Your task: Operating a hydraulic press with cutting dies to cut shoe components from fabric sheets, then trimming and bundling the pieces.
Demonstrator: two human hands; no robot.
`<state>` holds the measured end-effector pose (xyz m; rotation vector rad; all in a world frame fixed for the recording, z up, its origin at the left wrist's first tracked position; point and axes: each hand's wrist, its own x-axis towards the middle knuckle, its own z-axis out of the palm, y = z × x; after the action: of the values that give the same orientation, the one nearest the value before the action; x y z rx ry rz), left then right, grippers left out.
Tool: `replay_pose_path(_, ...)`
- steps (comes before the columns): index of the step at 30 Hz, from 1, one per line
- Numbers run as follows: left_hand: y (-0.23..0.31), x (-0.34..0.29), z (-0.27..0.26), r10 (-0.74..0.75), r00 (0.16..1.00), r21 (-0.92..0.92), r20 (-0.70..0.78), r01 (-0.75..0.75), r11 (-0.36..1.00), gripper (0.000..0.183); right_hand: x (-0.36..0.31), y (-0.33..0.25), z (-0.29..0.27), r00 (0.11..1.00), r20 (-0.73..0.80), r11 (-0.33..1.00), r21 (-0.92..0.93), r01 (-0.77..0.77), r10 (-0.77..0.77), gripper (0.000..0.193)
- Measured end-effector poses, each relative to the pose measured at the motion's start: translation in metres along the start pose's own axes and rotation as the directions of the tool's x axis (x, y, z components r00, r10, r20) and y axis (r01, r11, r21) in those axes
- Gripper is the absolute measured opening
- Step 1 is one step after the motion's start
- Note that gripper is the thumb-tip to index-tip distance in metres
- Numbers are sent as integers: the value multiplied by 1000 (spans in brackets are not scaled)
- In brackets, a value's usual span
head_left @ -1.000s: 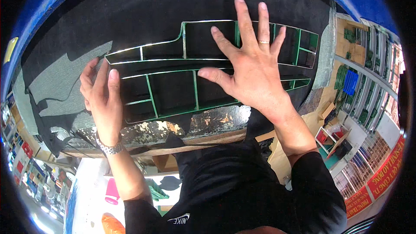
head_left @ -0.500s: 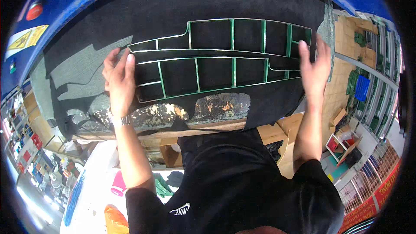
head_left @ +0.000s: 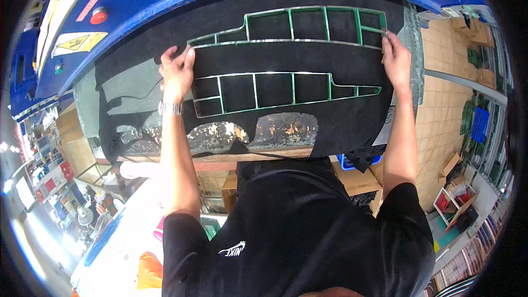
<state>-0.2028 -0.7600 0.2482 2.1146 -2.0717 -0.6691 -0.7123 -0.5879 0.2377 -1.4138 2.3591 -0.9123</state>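
Observation:
Two long metal cutting dies with green inner walls and several cross-bars lie one beyond the other over black fabric (head_left: 341,126). The far cutting die (head_left: 291,40) has its narrow end at the left. My left hand (head_left: 177,80) pinches that end between thumb and fingers. At the wide right end, my right hand (head_left: 397,63) grips the frame's corner. Nearer to me lies the other cutting die (head_left: 293,89), its narrow end to the right and neither hand gripping it. A strip of fabric shows between the two dies.
Behind the fabric runs a blue machine beam (head_left: 231,3) with a red button (head_left: 99,16) at its left. A worn board (head_left: 286,131) shows along the near edge. Cardboard boxes (head_left: 357,180) stand below, and a blue crate (head_left: 480,125) sits at the right.
The far cutting die has moved away from me, widening the gap to the near die. Both hands moved with it, and the right hand's fingers have closed on its corner. The view has shifted.

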Motion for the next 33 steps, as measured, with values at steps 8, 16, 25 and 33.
replay_pose_path(8, 17, 22, 10, -56, 998, 26, 1, 56, 998, 39, 23, 10, 9, 996, 65, 997, -44, -56, 58, 29)
replay_pose_path(16, -36, 45, 13, 147, 987, -79, -70, -153, 985, 42, 29, 15, 9, 996, 2, 984, -156, 88, -89, 34)
replay_pose_path(25, -19, 30, 15, 172, 983, 108, -66, -164, 980, 43, 28, 23, 20, 996, 17, 993, -86, 83, -82, 31)
replay_pose_path(33, -24, 33, 21, 174, 984, 106, -47, -169, 980, 43, 14, 13, 13, 995, -34, 996, -31, 88, -89, 29)
